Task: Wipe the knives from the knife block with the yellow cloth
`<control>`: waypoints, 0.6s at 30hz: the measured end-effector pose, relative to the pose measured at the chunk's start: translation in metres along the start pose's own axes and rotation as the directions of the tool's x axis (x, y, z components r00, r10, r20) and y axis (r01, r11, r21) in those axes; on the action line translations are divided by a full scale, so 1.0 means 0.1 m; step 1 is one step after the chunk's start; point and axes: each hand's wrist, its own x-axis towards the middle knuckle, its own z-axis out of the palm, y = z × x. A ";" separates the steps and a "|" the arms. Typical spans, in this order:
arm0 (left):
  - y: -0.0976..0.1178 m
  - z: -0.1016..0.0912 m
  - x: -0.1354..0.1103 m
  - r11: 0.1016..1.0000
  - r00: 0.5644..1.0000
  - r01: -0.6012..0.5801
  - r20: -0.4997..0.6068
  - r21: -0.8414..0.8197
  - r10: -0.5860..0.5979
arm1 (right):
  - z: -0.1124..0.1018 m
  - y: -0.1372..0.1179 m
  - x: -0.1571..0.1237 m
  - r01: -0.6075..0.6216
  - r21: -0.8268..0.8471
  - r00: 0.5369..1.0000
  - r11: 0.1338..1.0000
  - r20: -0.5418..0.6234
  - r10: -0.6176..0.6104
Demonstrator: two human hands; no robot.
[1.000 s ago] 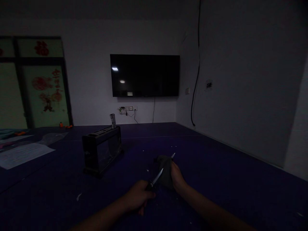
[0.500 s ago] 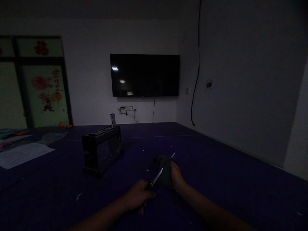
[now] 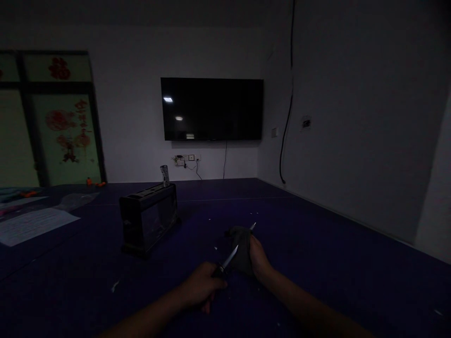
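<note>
My left hand is closed round the dark handle of a knife. Its blade points up and to the right, and the tip shows past a dark grey cloth. My right hand is closed on that cloth, which is wrapped round the middle of the blade. Both hands hover low over the dark purple floor mat. A black knife block stands to the left of my hands, with one light handle sticking up from its far end.
A black television hangs on the far wall above a socket strip. Papers lie on the mat at far left, by a glass door with red decorations. A black cable runs down the right wall.
The hands, knife and cloth stay almost where they were. The whole view has shifted very slightly.
</note>
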 end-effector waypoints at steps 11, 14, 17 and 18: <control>0.03 0.00 -0.01 1.000 1.000 0.028 0.003 -0.012 -0.028 | -0.04 0.04 0.04 0.003 -0.015 1.000 1.000 0.007 -0.003; 0.03 0.00 -0.02 1.000 1.000 0.024 0.006 -0.017 -0.024 | -0.04 0.06 0.05 0.006 -0.020 1.000 1.000 0.006 -0.006; 0.04 -0.01 -0.03 0.999 0.999 0.036 0.007 -0.010 -0.036 | -0.05 0.08 0.07 0.014 -0.020 1.000 1.000 0.011 -0.014; 0.05 -0.01 -0.03 0.999 0.999 0.037 0.005 -0.009 -0.037 | -0.05 0.08 0.08 0.018 -0.021 1.000 1.000 0.012 -0.018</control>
